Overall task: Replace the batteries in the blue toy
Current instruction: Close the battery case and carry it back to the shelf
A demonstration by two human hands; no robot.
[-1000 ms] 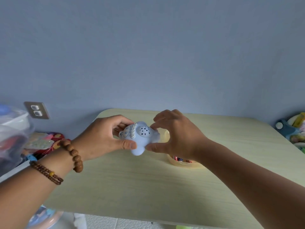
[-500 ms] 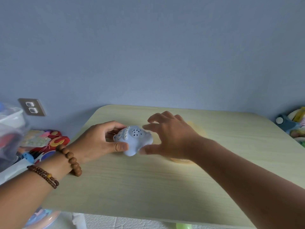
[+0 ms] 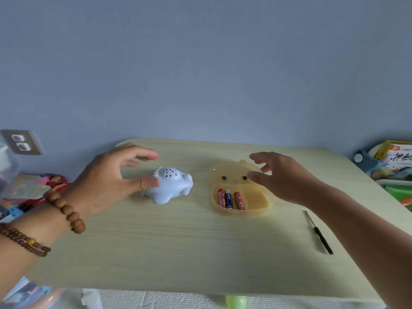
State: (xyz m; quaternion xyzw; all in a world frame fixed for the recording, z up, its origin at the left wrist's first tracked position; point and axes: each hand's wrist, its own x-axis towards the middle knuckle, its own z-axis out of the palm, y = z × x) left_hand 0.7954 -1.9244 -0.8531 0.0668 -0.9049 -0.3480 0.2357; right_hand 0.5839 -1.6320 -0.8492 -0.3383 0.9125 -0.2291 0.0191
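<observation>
- Blue plastic is my reference point: the blue toy (image 3: 169, 186) sits on the table (image 3: 178, 253) with its speaker holes facing up.
- My left hand (image 3: 107, 181) hovers just left of the toy, fingers spread and holding nothing. The thumb tip lies against the toy's side or just short of it, and I cannot tell which.
- My right hand (image 3: 283, 177) is well to the right of the toy, fingers loose and apart, holding nothing. It is above the upper right part of a yellow tray (image 3: 263, 210).
- That tray lies just right of the toy, not touching it. Three batteries (image 3: 230, 199) lie side by side in its lower compartment, two red with a blue one between.
- Farther right of the toy, beyond the tray, lies a thin black tool (image 3: 320, 234), probably a small screwdriver.
- I judge the job barely begun: no battery door shows, so it is likely underneath and the toy needs turning over.
- The toy is rounded and smooth, so a loose pinch could let it slip or skid.
- My right hand is close above the tray, and a careless sweep could tip it and send batteries rolling.
- I cannot tell fresh cells from spent ones, so mixing them up is possible.
- A tiny screw, once out, could roll off the table.
</observation>
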